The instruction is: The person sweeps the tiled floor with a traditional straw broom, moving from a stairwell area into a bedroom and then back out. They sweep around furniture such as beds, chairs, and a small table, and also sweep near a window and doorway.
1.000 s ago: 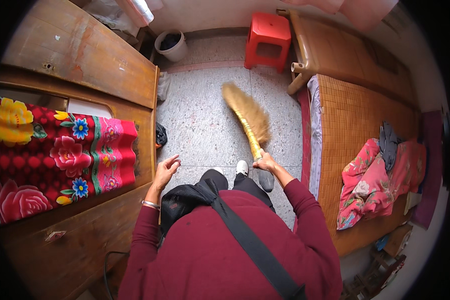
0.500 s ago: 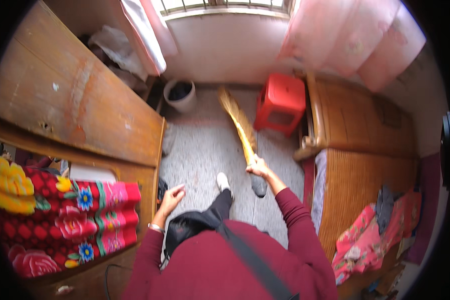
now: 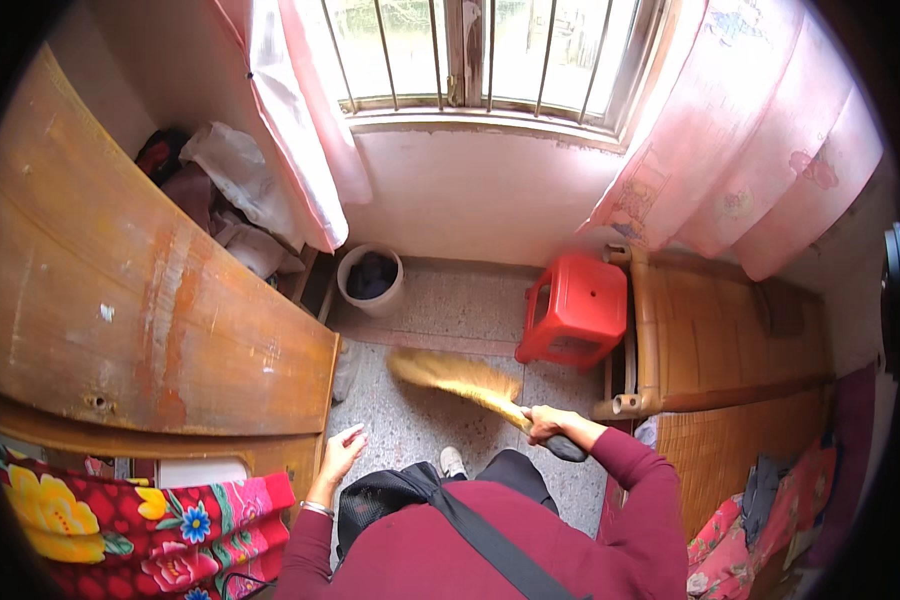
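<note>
Barred window (image 3: 465, 60) (bright), speckled floor (image 3: 420, 430).

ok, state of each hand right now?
Left hand: open, fingers loosely bent, nothing visible in it.
Right hand: closed around the handle of the broom.

No readable text or numbers anywhere

From here I see rough, fibrous bristles on the broom (image 3: 462, 381), smooth glossy plastic on the stool (image 3: 576, 305), scuffed wood on the cabinet (image 3: 210, 310).
</note>
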`<state>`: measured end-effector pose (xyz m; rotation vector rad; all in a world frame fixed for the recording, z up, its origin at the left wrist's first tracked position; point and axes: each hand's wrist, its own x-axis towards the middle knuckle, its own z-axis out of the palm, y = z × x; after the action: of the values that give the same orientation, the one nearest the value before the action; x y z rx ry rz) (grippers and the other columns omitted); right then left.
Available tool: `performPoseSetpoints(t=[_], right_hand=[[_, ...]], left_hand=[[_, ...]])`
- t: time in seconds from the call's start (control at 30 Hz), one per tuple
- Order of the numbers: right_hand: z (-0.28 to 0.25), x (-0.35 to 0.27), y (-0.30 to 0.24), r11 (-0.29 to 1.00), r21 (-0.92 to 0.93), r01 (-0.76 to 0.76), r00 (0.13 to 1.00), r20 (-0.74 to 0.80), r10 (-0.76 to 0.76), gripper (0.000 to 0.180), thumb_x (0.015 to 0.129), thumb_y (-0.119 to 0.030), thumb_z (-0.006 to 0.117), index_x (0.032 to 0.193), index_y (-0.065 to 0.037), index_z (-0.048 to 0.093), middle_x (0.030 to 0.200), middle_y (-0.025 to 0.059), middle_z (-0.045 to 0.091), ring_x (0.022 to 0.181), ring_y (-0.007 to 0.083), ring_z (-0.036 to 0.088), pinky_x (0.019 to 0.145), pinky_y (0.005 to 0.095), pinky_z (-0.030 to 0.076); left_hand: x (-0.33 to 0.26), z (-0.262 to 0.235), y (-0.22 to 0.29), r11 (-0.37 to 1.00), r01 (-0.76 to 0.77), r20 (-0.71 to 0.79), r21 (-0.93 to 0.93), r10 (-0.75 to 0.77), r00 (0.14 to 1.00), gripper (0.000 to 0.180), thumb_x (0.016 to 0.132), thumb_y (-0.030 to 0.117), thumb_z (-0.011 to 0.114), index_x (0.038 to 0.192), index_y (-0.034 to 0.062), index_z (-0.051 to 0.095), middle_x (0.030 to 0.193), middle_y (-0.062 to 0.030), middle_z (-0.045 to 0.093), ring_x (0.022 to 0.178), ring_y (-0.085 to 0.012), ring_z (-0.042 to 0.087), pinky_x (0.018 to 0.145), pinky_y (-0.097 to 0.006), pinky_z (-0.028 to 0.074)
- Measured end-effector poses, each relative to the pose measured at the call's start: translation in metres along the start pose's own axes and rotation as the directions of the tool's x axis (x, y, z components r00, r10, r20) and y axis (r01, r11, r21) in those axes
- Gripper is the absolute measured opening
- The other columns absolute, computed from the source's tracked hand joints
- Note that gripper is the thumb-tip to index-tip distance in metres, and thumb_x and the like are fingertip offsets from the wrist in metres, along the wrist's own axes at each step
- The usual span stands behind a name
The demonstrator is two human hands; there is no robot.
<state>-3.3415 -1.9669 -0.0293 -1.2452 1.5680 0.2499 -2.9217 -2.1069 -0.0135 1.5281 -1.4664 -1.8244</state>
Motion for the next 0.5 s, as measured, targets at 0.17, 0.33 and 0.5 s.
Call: performPoseSetpoints(t=[0.17,0.33,0.5], right_hand=[[-0.059,-0.011,-0.007,0.973,-0.228,0.045,0.999,-0.002,-0.046,0.071,0.057,-0.016,0.063,0.123,-0.010,0.037,0.086,0.0190,0.059,0.080,0.0329,0.059,0.066,0.0411,0.047],[-0.118,0.055,0.010,0.936,-0.341,0.085,0.993,-0.054,-0.109,0.062,0.057,-0.015,0.062,0.116,-0.010,0.041,0.081,0.0193,0.059,0.076,0.0338,0.060,0.060,0.0409,0.049],[-0.198,0.104,0.008,0.926,-0.343,0.156,0.986,0.110,-0.125,0.056,0.059,-0.018,0.060,0.112,-0.010,0.045,0.087,0.0175,0.060,0.082,0.0312,0.060,0.064,0.0412,0.048]], left_hand=[[0.035,0.021,0.034,0.998,0.025,-0.007,-0.056,-0.025,1.000,0.038,0.080,0.014,0.059,0.115,0.0016,0.051,0.094,-0.0054,0.061,0.084,-0.0097,0.057,0.064,-0.020,0.044],[0.077,0.033,0.045,0.995,0.031,-0.116,-0.093,-0.042,0.992,0.037,0.080,0.013,0.059,0.115,0.0012,0.051,0.094,-0.0060,0.061,0.081,-0.0100,0.057,0.062,-0.019,0.044],[0.101,0.052,0.053,0.979,0.014,-0.284,-0.203,-0.073,0.956,0.040,0.079,0.010,0.059,0.117,0.0001,0.048,0.097,-0.0082,0.060,0.078,-0.0112,0.058,0.059,-0.021,0.044]])
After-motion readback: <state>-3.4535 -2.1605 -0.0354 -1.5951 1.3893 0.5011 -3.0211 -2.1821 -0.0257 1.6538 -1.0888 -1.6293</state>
